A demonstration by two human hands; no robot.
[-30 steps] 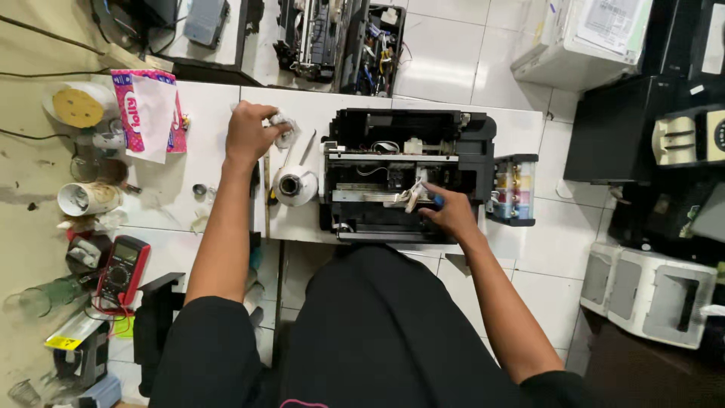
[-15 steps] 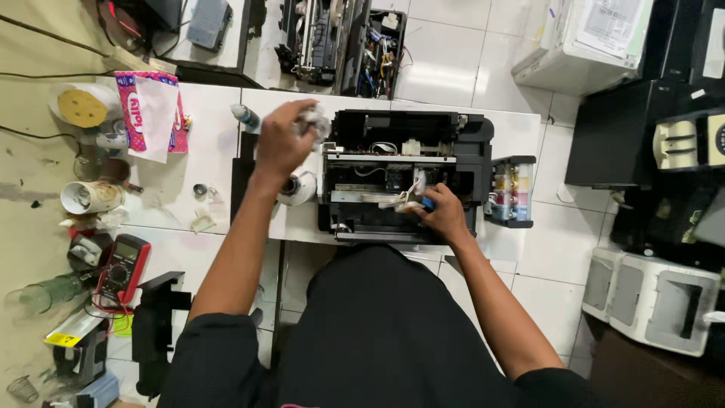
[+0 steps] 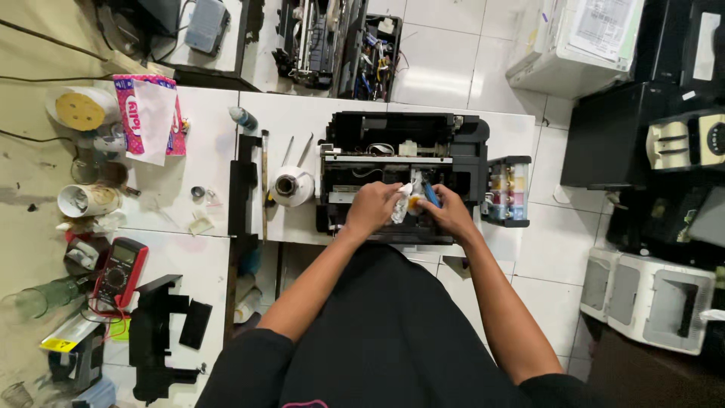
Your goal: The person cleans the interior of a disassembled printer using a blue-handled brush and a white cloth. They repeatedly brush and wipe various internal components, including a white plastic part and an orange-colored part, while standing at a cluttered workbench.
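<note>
White crumpled tissue wad [image 3: 399, 209], soft and light, sits pinched in the closed left hand [image 3: 371, 209] over the open black printer [image 3: 404, 175]; right hand [image 3: 449, 214] beside it grips a small blue tool [image 3: 430, 195].

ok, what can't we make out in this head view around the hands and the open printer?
- Head view: what the left hand and right hand work on inside the opened printer is covered by both hands.
- The white wad and blue tool: mostly hidden by fingers, too small to identify.
- Ink tank block: levels too small to read.
- Printer's front edge: hidden by the forearms.
</note>
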